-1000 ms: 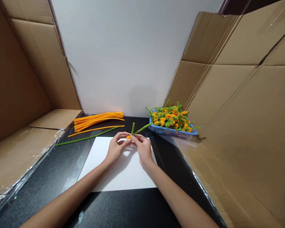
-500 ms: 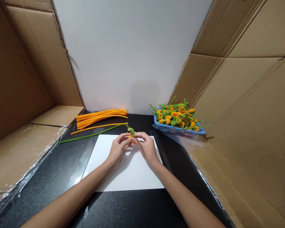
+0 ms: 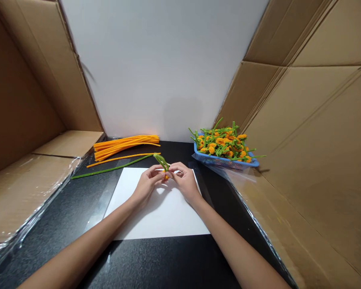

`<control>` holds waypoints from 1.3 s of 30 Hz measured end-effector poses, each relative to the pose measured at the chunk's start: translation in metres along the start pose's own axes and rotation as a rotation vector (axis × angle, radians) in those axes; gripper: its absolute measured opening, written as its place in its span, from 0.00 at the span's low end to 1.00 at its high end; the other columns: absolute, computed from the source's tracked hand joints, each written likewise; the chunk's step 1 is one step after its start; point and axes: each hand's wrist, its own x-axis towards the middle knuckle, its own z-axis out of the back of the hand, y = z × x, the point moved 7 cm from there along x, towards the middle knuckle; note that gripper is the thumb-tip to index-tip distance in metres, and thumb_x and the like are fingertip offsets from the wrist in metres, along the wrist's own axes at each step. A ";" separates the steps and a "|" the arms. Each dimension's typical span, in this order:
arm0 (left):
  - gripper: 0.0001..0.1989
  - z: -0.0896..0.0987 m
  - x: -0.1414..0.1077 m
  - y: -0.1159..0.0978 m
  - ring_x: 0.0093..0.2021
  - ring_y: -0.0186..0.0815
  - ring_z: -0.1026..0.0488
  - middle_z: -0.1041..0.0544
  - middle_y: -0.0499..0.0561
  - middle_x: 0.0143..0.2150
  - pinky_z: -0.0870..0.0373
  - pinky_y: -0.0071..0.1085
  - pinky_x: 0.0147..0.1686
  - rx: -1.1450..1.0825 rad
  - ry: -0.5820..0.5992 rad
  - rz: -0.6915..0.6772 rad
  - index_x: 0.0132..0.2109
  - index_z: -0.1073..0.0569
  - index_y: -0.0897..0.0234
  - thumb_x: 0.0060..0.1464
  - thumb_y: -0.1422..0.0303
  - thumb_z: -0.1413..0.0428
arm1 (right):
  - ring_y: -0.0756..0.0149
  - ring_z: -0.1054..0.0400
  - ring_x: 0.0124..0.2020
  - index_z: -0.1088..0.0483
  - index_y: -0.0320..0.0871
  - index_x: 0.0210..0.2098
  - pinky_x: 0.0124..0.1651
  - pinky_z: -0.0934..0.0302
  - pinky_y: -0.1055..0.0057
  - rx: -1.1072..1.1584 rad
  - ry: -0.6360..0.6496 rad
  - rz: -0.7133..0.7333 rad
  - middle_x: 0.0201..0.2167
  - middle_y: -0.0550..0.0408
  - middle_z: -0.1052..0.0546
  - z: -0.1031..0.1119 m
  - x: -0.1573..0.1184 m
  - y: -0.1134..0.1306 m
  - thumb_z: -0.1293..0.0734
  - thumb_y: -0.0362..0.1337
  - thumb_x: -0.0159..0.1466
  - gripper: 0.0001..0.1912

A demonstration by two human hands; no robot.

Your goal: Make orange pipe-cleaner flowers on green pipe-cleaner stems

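Pinching a pipe-cleaner flower [image 3: 166,176] tight in left hand [image 3: 145,185] and right hand [image 3: 186,183], above the white paper's [image 3: 162,218] far part! Looks light, soft, readily bent; best gripped below the green stem [image 3: 162,160].

Slim bare left forearm [image 3: 87,241], slim bare right forearm [image 3: 233,237], both tapering to narrow wrists [image 3: 134,201], bare left hand [image 3: 145,184], bare right hand [image 3: 185,184]
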 end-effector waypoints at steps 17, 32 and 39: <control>0.19 -0.002 -0.009 -0.015 0.33 0.36 0.23 0.19 0.55 0.39 0.26 0.32 0.37 0.378 -0.072 -0.296 0.45 0.23 0.67 0.55 0.56 0.39 | 0.64 0.32 0.32 0.24 0.42 0.31 0.32 0.40 0.68 -0.237 -0.157 0.075 0.34 0.52 0.26 -0.005 -0.012 0.023 0.32 0.36 0.61 0.05; 0.22 0.005 -0.002 -0.012 0.29 0.37 0.24 0.21 0.52 0.29 0.30 0.30 0.34 0.534 0.026 -0.219 0.52 0.24 0.65 0.56 0.55 0.40 | 0.61 0.30 0.35 0.23 0.43 0.30 0.34 0.40 0.67 -0.168 -0.078 -0.001 0.33 0.51 0.23 0.001 -0.006 0.009 0.31 0.41 0.62 0.09; 0.20 0.009 -0.005 -0.002 0.30 0.36 0.24 0.20 0.52 0.29 0.27 0.32 0.36 0.212 -0.122 -0.084 0.43 0.23 0.66 0.47 0.58 0.33 | 0.60 0.26 0.35 0.24 0.41 0.32 0.38 0.35 0.66 -0.013 -0.176 -0.086 0.32 0.50 0.19 -0.008 -0.014 0.007 0.31 0.39 0.59 0.07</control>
